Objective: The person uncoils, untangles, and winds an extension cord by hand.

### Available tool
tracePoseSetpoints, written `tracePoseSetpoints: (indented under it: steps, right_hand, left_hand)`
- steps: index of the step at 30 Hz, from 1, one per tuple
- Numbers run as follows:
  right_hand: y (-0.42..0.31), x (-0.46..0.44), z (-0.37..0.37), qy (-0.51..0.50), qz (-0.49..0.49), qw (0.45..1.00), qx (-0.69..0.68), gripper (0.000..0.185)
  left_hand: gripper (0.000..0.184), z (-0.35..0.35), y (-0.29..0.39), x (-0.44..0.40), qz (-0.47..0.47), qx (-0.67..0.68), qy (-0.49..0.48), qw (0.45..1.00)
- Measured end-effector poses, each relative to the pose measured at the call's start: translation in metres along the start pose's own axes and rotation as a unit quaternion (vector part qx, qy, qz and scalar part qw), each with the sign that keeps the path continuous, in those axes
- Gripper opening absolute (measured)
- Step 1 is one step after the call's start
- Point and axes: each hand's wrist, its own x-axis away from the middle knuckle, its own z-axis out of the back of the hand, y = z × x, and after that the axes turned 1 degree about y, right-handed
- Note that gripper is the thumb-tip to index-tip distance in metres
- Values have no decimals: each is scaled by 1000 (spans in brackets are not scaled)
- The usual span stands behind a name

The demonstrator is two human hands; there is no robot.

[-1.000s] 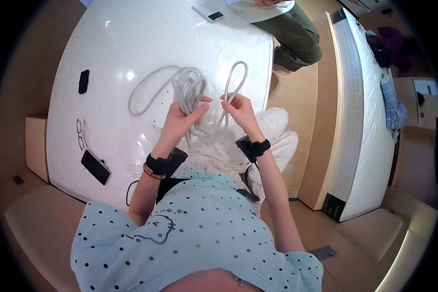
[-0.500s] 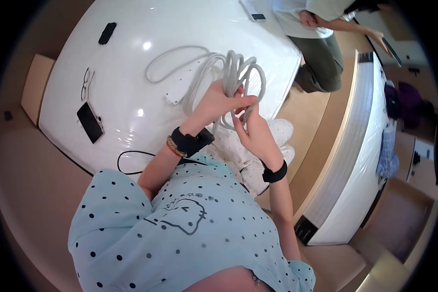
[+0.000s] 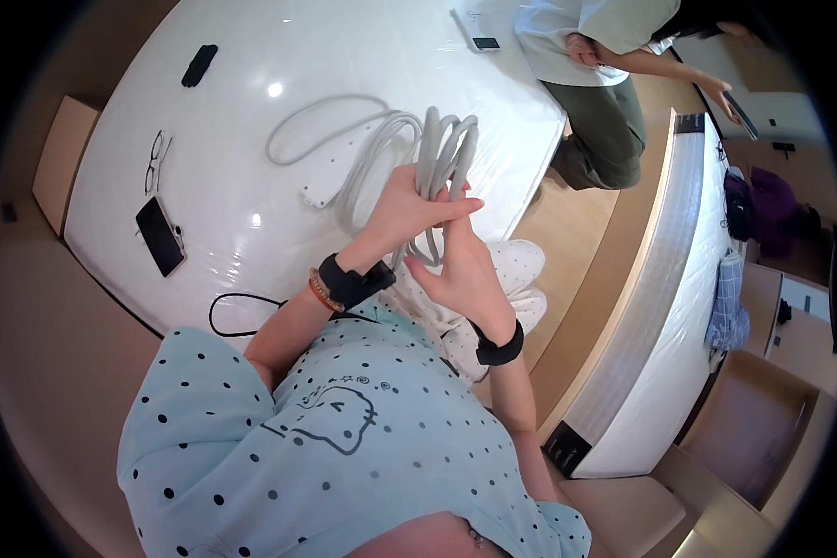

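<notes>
Near the frame's centre, the left hand point(image 3: 395, 219) has its fingers clenched around the grey cable's point(image 3: 427, 153) loops, seemingly to keep them bundled above the bed point(image 3: 219, 158); the right hand point(image 3: 474, 279) meets them from below, its grip unclear.

Grey cable point(image 3: 430, 160) (looped in coils) stands bunched above the mattress point(image 3: 223, 121).

On the mattress point(image 3: 242, 149) lie cable loops point(image 3: 367, 163), a white strip point(image 3: 324, 184), eyeglasses point(image 3: 153, 166), a phone point(image 3: 162, 236) and a black bundle point(image 3: 199, 66).
</notes>
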Motion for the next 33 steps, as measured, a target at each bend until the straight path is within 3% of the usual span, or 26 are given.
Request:
tracePoseSetpoints:
  steps: [2, 5, 8, 11, 12, 15, 16, 19, 23, 25, 26, 28, 31, 33]
  right_hand:
    - [-10, 1, 6, 32, 4, 999, -23, 82]
    - [2, 4, -1, 89, -8, 982, -166, 85]
    - [8, 11, 6, 179, -4, 959, -217, 82]
    - [8, 17, 23, 321, 68, 928, -179, 70]
    - [0, 21, 30, 342, 101, 915, -188, 54]
    - [-26, 26, 43, 256, 161, 942, -149, 46]
    - [-36, 27, 41, 283, 120, 940, -150, 41]
    - [-28, 27, 30, 274, 75, 930, -233, 43]
    - [-30, 29, 17, 279, 14, 907, -314, 31]
    - [-20, 28, 13, 301, 74, 911, -272, 28]
    - [-17, 28, 13, 313, 104, 911, -249, 27]
    - [-19, 29, 13, 312, 89, 913, -246, 31]
    - [-29, 34, 21, 312, 44, 923, -220, 31]
    - [-31, 38, 24, 314, 18, 930, -193, 29]
  left_hand:
    - [52, 0, 0, 2, -22, 31, 1, 999]
    - [48, -1, -1, 7, -79, 50, 16, 995]
    - [46, -4, 8, 9, -197, 0, -2, 980]
    - [54, -11, 3, 9, -224, -44, -30, 973]
    - [51, -15, 2, 10, -223, -59, -41, 972]
    - [42, -27, -1, 17, -222, -99, -71, 967]
    - [39, -32, 4, 21, -195, -44, -70, 977]
    - [41, -31, -8, 20, -232, -74, -70, 967]
    - [42, -29, -9, 19, -223, -80, -117, 964]
    - [44, -29, -1, 23, -193, -72, -141, 968]
    - [43, -31, -2, 22, -220, -70, -131, 964]
    - [40, -36, -5, 20, -274, -63, -112, 953]
    - [33, -31, -7, 22, -202, -44, -140, 968]
    - [28, -30, -13, 14, -206, -108, -153, 960]
